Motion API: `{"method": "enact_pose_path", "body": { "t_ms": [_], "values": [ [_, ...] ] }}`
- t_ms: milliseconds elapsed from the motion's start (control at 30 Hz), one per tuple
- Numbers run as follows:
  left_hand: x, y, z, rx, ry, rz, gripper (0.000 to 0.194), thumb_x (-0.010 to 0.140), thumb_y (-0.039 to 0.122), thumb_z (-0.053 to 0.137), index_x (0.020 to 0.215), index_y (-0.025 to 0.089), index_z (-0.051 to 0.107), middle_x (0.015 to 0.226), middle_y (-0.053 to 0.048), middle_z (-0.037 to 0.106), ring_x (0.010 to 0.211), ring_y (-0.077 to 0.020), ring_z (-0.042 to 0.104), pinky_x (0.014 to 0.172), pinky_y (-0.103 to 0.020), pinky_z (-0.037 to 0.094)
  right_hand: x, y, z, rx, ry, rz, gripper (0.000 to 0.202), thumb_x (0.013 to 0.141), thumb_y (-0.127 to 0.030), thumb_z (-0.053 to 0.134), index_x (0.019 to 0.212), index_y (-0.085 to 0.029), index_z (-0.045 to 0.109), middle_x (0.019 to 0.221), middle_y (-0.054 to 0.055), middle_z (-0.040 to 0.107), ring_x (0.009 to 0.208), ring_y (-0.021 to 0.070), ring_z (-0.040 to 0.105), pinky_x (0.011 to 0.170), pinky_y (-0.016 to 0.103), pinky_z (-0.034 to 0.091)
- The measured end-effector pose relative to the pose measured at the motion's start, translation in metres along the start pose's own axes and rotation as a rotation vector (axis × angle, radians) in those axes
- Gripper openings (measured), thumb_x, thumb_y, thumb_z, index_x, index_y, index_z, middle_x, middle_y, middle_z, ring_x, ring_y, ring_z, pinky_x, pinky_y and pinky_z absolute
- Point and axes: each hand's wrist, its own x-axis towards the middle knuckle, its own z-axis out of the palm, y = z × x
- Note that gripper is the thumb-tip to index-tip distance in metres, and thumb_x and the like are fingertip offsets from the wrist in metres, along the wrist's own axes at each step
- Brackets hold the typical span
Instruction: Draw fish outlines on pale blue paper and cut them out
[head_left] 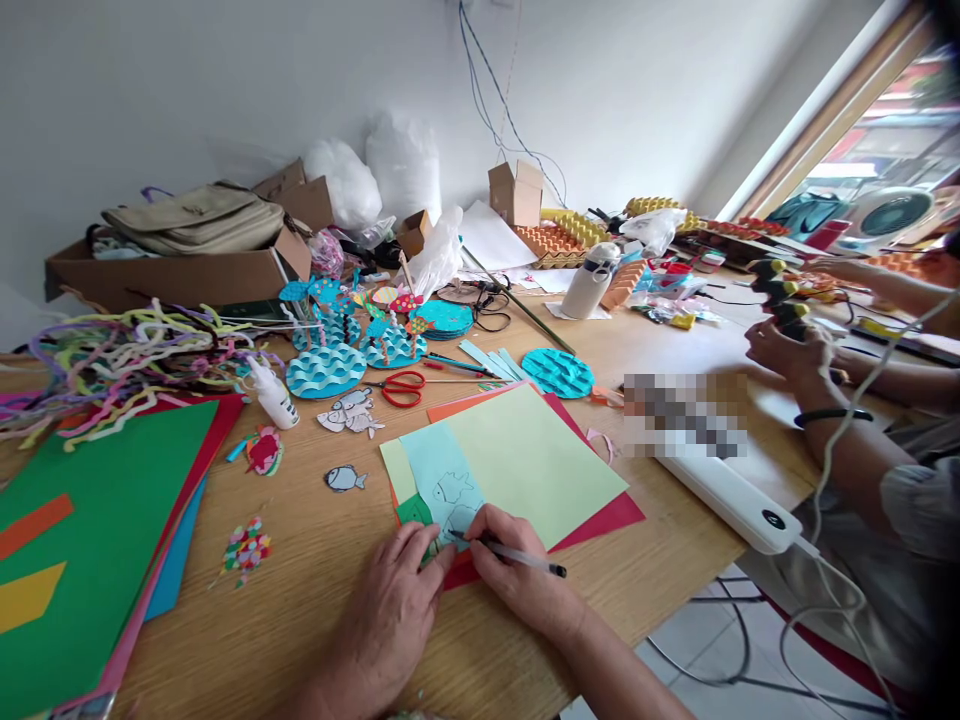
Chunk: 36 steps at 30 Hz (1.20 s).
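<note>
"Close to the near edge of the desk, in the head view, what is the right hand doing?"

"Gripping a pen, its tip down at the lower part of a light blue strip."

"And the left hand?"

"Gripping nothing that I can see. Its fingers lie loosely bent on the paper, beside a dark green piece at the strip's lower left."

"Where does the strip lie?"

"Across the left part of a pale green sheet, with a red sheet showing underneath, all set in from the desk's near right edge."

"Which step would you say this is?"

"Drawing, I judge. One fish outline stands on the strip, and a second outline sits below it, partly behind the right hand. I can't tell how complete that one is."

"What does the next stroke call for?"

"A light, steady pen, I'd think, and the left hand's weight on the paper so the strip doesn't slip."

"Anything nearby?"

"Towards the desk's far edge, red-handled scissors; nearer, a grey paper fish. Beyond the right edge, a co-worker's hand is raised, well apart."
</note>
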Motion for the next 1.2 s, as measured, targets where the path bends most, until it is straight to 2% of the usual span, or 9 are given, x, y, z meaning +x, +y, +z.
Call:
{"method": "enact_pose_path", "body": {
  "t_ms": [867, 1100, 1200],
  "values": [
    [0.001, 0.003, -0.004, -0.020, -0.023, -0.008, 0.048, 0.078, -0.001, 0.044, 0.118, 0.024, 0.053, 0.118, -0.007, 0.054, 0.110, -0.0265, 0.046, 0.089, -0.046, 0.046, 0.000, -0.001, -0.001, 0.024, -0.010, 0.012, 0.013, 0.067, -0.008, 0.042, 0.071, -0.019, 0.049, 0.057, -0.005, 0.044, 0.052, 0.0098, 0.036, 0.050, 0.020, 0.031],
    [0.001, 0.001, -0.002, -0.033, 0.002, 0.014, 0.047, 0.077, 0.001, 0.046, 0.116, 0.026, 0.053, 0.119, -0.006, 0.053, 0.110, -0.0263, 0.046, 0.089, -0.046, 0.046, -0.004, -0.003, -0.006, 0.156, 0.080, 0.052, 0.008, 0.077, -0.016, 0.044, 0.071, -0.019, 0.048, 0.055, -0.005, 0.045, 0.051, 0.0097, 0.039, 0.049, 0.020, 0.034],
    [0.000, 0.001, -0.002, -0.022, 0.009, 0.025, 0.050, 0.077, 0.001, 0.046, 0.120, 0.027, 0.051, 0.119, -0.005, 0.054, 0.110, -0.0263, 0.046, 0.088, -0.046, 0.046, -0.007, -0.005, -0.012, 0.123, 0.129, 0.016, 0.008, 0.080, -0.017, 0.045, 0.073, -0.019, 0.049, 0.058, -0.004, 0.048, 0.053, 0.0101, 0.043, 0.050, 0.020, 0.036]
  ]
}}
